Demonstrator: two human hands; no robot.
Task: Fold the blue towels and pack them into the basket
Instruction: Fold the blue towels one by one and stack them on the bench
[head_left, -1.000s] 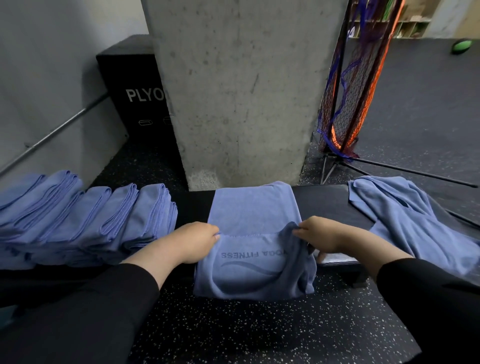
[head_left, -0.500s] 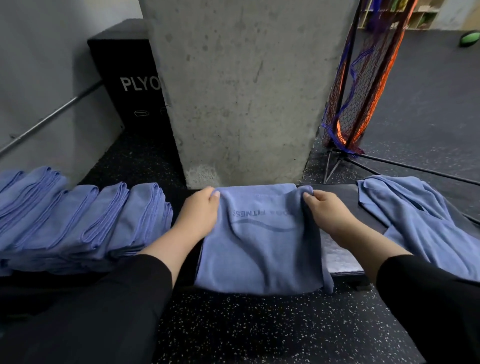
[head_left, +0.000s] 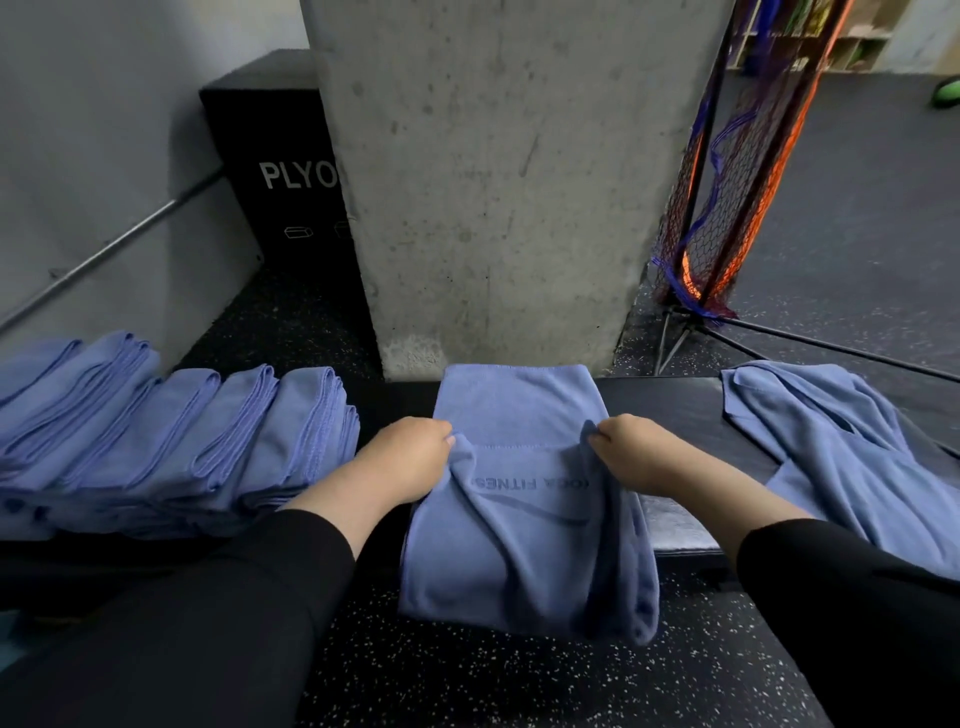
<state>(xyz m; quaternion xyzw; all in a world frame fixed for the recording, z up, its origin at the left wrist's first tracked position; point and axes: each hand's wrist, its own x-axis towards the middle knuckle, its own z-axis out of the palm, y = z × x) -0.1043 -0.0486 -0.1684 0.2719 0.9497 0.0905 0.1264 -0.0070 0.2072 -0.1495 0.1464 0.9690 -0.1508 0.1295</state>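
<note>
We pinch the towel (head_left: 519, 499) at its 2 sides, left hand (head_left: 402, 460) and right hand (head_left: 636, 457), to keep its edges level for folding.

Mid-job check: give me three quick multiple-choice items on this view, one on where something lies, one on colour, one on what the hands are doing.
1. Where does the row of folded towels lie?
A. To the person's left of the towel being folded
B. On the far side of the concrete pillar
C. On the speckled floor by the net

2. What colour is the plyo box behind the pillar?
A. Orange
B. Black with white lettering
C. Green

3. What are the left hand and right hand doing?
A. Both lie flat and open on the bench
B. Only the right hand touches cloth
C. Each pinches a side of the middle towel

Answers: 1 A, the row sits beside the left forearm. 2 B, the dark box reads PLYO in white. 3 C, fingers gather cloth at both edges.
</note>
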